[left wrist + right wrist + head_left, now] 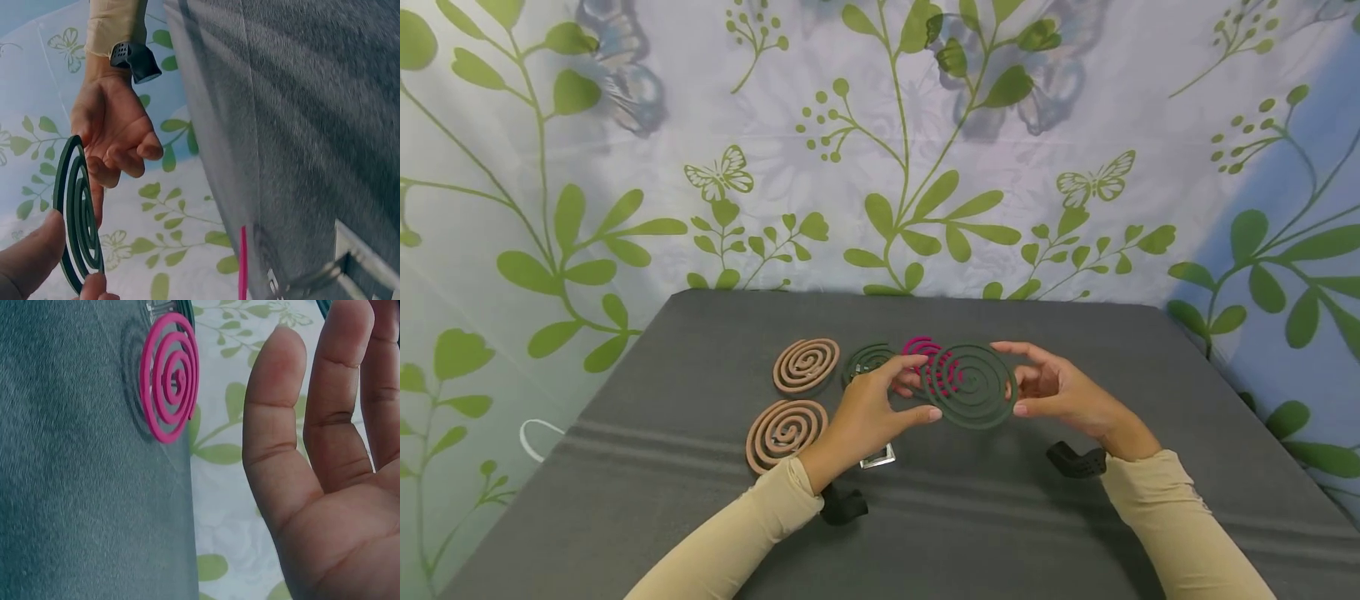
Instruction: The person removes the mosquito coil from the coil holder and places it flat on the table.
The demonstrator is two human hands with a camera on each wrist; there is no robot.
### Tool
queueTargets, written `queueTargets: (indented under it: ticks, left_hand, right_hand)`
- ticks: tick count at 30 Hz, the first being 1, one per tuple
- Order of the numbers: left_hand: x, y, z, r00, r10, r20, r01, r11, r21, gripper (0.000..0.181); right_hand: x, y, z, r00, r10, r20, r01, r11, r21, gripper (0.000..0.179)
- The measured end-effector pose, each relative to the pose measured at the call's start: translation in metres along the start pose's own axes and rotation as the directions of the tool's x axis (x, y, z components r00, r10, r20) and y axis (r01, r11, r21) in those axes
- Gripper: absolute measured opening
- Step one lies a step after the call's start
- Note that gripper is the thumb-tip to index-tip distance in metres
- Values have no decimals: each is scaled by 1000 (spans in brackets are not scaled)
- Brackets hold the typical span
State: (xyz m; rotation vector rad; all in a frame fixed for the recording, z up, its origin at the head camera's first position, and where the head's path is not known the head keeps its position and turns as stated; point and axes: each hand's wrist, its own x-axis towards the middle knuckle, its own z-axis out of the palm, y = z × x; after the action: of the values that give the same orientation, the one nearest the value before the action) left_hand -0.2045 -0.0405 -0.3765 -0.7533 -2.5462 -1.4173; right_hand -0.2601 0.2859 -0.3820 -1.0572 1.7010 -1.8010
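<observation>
A dark green mosquito coil [972,382] is held up above the table between both hands. My left hand [867,410] pinches its left edge between thumb and fingers. At the opposite edge, the thumb and index finger of my right hand [1063,393] hold it, the other fingers loosely bent. Seen from the left wrist, the green coil [78,194] is nearly edge-on. Behind it stands a pink coil [916,343], partly covered by the held coil and left hand; the right wrist view shows this pink coil [147,378] raised off the tabletop.
Two brown coils [806,365] lie one before the other on the left of the grey table [647,517]. Another dark green coil [854,357] is partly hidden behind the left hand. A small metal stand [877,457] sits below that hand. A patterned curtain [880,150] hangs behind.
</observation>
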Motion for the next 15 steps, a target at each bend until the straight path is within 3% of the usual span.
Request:
queueTargets:
  ticks: [9, 15]
  left_hand:
    - [7, -1, 22, 996, -89, 27, 91, 991, -102, 66]
    - [12, 0, 26, 988, -138, 65, 148, 969, -196, 68]
  right_hand:
    - [-11, 5, -15, 999, 28, -24, -28, 999, -28, 78]
    - [-11, 10, -21, 999, 25, -34, -27, 998, -57, 78]
